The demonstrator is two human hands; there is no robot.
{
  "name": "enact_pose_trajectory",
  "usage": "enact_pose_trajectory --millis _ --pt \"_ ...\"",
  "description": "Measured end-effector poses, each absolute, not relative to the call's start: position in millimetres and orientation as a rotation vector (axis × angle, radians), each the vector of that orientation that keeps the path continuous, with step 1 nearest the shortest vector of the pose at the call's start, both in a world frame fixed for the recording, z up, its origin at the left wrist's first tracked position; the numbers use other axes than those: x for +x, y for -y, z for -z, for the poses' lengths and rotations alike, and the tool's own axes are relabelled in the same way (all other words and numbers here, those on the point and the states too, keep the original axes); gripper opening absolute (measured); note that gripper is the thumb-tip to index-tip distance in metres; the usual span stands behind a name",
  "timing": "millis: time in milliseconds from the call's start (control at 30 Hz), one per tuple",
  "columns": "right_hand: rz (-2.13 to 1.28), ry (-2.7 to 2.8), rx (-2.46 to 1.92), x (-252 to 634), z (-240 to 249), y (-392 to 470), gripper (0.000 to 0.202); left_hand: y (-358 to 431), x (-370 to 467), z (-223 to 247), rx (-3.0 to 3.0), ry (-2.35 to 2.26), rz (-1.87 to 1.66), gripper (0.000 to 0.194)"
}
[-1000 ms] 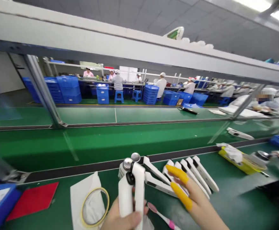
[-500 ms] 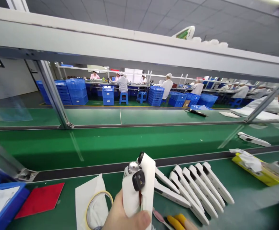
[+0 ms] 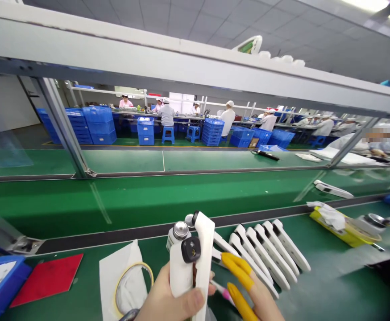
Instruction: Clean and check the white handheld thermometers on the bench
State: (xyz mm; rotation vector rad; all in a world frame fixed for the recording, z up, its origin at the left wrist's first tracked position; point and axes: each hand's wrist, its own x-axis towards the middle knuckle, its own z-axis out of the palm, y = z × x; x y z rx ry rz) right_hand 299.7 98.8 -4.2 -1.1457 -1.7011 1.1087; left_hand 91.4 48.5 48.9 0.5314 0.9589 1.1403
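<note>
My left hand (image 3: pixel 173 296) is closed around a white handheld device (image 3: pixel 204 263) shaped like a forehead thermometer, its black tip upward. Beside it in the same grip is a white piece (image 3: pixel 180 274) with a black, rounded end; whether the two are joined I cannot tell. My right hand (image 3: pixel 257 290), with yellow finger covers, is just right of them. A slim pink-and-white stick (image 3: pixel 227 295) runs between its thumb and fingers, partly hidden. Behind the held pieces stands a bottle with a metal top (image 3: pixel 180 231). Several similar white devices (image 3: pixel 270 254) lie in a slanted row at the right.
At the left are a tape roll (image 3: pixel 117 285) on white paper (image 3: pixel 106 272), a red sheet (image 3: pixel 49 280) and a blue tray (image 3: pixel 22 269). A yellow tray (image 3: pixel 335 232) is at the right. A metal-framed shelf (image 3: pixel 181 58) spans above. Co-workers sit beyond.
My right hand has come up from the lower edge toward the held device, and the pink-and-white stick has moved up with it. The view has shifted slightly right.
</note>
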Motion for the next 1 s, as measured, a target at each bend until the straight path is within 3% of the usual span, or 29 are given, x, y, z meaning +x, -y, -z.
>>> enact_pose_trajectory --millis 233,467,733,1000 --pt "-1.694 1.372 -0.733 225 -47 -110 0.064 -53 94 -43 0.388 -0.722 -1.141 0.047" --pt "-1.737 1.11 -0.622 207 -39 -111 0.072 -65 82 -49 0.313 -0.58 -1.139 0.042" --pt "-1.764 1.043 -0.748 217 -23 -106 0.066 -66 78 -51 0.263 -0.504 -1.122 0.04" --pt "-1.849 1.046 -0.587 205 -38 -90 0.063 -52 72 -56 0.093 -0.806 -1.148 0.052"
